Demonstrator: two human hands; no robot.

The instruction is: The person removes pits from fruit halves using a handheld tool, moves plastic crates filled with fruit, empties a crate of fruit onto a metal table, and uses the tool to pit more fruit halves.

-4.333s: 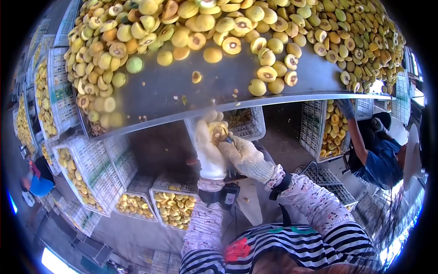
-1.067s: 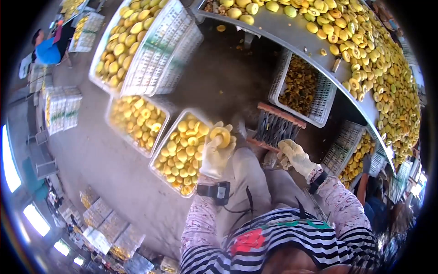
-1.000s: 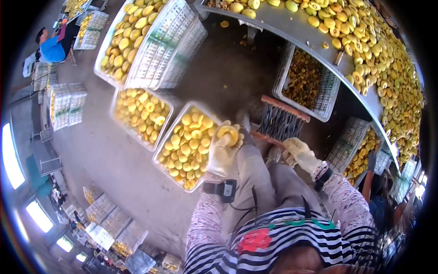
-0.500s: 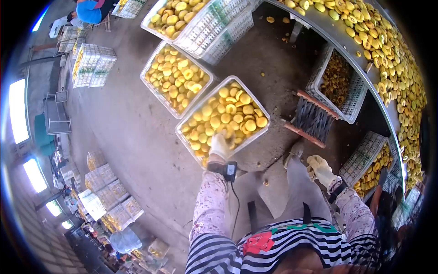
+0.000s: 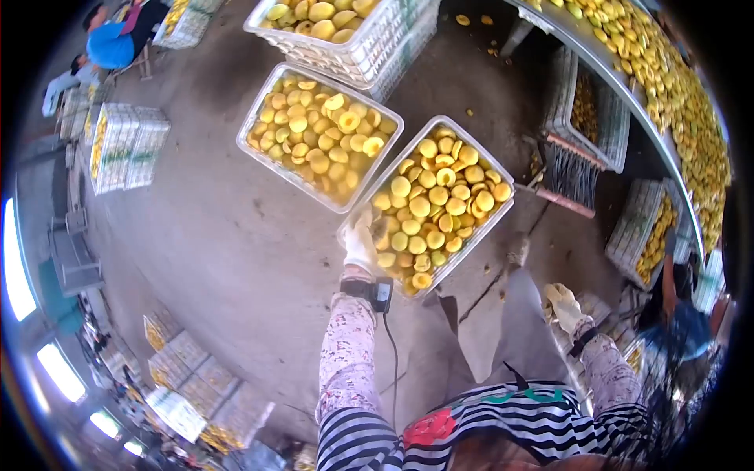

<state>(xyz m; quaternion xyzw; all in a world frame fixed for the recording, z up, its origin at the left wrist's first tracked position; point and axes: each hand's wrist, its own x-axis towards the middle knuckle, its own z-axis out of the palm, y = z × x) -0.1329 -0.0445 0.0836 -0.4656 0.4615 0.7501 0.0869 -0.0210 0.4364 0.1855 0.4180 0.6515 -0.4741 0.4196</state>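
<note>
My left hand (image 5: 360,239), in a pale glove, is at the left corner of a plastic crate (image 5: 477,264) of halved yellow peaches (image 5: 440,204). Its fingers lie along the outside of the rim and the thumb appears to hook inside, though blur hides the exact grip. A second crate (image 5: 263,82), with peach halves (image 5: 314,133) in cloudy liquid, stands just beyond, close to the first. My right hand (image 5: 563,306), also gloved, hangs beside my right leg with nothing in it, its fingers loosely bent and apart.
Stacked crates (image 5: 385,39) of fruit rise at the top. A low strap-seated stool (image 5: 577,177) and a crate of brown scraps (image 5: 561,102) stand by a curved metal table (image 5: 628,94) heaped with fruit. Another person's arm (image 5: 669,275) reaches towards a crate at the right.
My left hand has moved from among the peaches to the crate's left corner. The crate appears further right in view, and the view itself has shifted. My right hand still hangs by my leg.
</note>
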